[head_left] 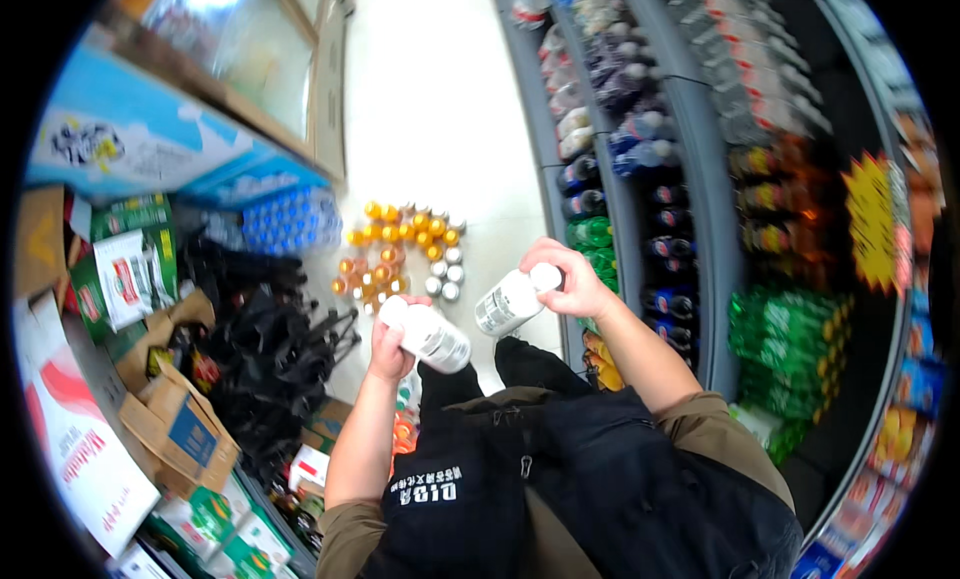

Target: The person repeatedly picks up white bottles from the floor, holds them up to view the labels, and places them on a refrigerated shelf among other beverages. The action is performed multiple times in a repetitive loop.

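Observation:
My left hand (pixel 388 353) is closed around a white bottle (pixel 438 341) near its white cap, with the base tilted toward the lower right. A second white bottle (pixel 506 305) is in my right hand (pixel 580 282), gripped by its capped end and slanting down to the left. Dark print covers part of this bottle's side. The two bottles are apart, in front of my body. Beyond them, several bottles with gold, orange and white caps (pixel 400 247) stand grouped on the pale floor (pixel 440 99).
Shelves of drink bottles (pixel 665 209) line my right, including green bottles (pixel 790 349) and a yellow starburst sign (pixel 870 224). To my left lie black bags (pixel 290 369), an open cardboard box (pixel 180 429) and a blue-capped bottle pack (pixel 290 222). A glass-fronted cabinet (pixel 240 49) stands farther off.

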A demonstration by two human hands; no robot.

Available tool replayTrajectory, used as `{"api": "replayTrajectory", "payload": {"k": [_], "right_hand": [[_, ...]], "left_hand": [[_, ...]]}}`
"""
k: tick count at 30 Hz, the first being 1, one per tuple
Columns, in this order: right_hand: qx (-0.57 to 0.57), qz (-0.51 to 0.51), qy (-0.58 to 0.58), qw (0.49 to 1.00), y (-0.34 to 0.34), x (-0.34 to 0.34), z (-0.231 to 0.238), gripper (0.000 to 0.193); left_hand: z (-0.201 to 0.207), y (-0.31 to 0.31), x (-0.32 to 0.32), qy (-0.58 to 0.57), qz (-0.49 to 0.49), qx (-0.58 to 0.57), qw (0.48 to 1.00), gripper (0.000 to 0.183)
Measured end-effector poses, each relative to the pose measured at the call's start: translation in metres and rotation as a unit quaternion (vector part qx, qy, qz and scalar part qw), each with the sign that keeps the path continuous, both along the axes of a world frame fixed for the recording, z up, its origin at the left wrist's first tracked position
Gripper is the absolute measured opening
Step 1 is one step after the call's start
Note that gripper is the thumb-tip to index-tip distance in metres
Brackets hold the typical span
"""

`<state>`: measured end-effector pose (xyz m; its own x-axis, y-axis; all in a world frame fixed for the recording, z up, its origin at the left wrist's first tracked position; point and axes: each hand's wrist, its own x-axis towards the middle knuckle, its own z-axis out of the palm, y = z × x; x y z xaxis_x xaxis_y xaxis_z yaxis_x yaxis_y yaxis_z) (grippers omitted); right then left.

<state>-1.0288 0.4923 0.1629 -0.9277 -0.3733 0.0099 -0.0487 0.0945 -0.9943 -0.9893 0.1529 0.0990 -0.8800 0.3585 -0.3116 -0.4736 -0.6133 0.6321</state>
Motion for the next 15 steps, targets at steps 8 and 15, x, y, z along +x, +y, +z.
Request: {"api": "replayTrajectory", "payload": {"k": [8, 15], "right_hand": [[-0.43, -0.113, -0.04, 0.895, -0.008, 0.039, 0.147, 0.054], [-0.462, -0.221, 0.056, 0.857, -0.022, 0.116, 0.181, 0.055]], "left_hand": [[0.161, 0.077, -0.068, -0.003, -0.356, 0.251, 0.9, 0.056], [0.182, 0.114, -0.046, -0.086, -0.589, 0.285, 0.751, 0.057]]}}
